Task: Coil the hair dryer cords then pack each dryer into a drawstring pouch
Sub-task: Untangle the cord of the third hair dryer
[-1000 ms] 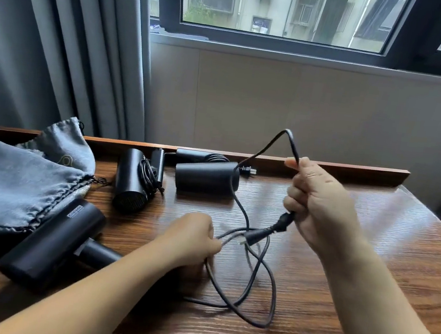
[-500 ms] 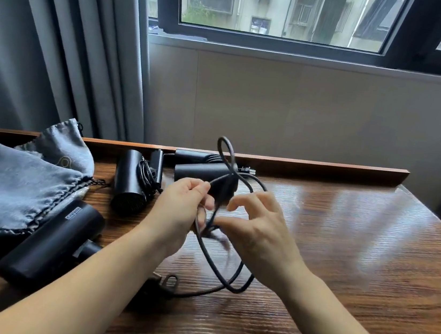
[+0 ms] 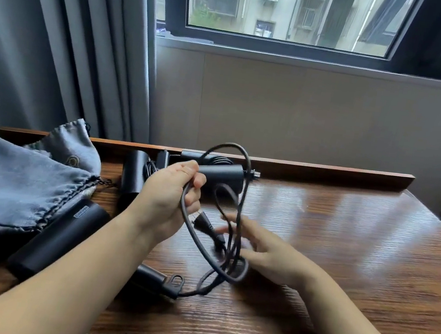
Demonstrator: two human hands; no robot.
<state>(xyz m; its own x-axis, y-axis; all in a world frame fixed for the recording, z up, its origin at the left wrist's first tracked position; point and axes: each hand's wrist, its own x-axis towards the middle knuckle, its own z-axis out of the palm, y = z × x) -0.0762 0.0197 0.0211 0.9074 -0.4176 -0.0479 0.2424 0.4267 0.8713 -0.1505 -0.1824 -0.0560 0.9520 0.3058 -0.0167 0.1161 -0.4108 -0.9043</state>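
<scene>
Loops of black cord (image 3: 234,224) are held up above the wooden table (image 3: 344,239) by the left hand (image 3: 170,196), fingers curled round them. The right hand (image 3: 267,251), blurred, is spread flat among the hanging loops. The cord's dryer (image 3: 55,240) lies at the near left, partly under the left forearm, beside grey pouches (image 3: 15,182). Two more dryers (image 3: 134,175) are partly hidden behind the left hand.

The wooden table (image 3: 344,239) shows dark grain under a glossy sheen. The hair dryers (image 3: 58,240) look matt black plastic, the drawstring pouches (image 3: 15,182) soft grey cloth, the cord (image 3: 190,235) matt black.
</scene>
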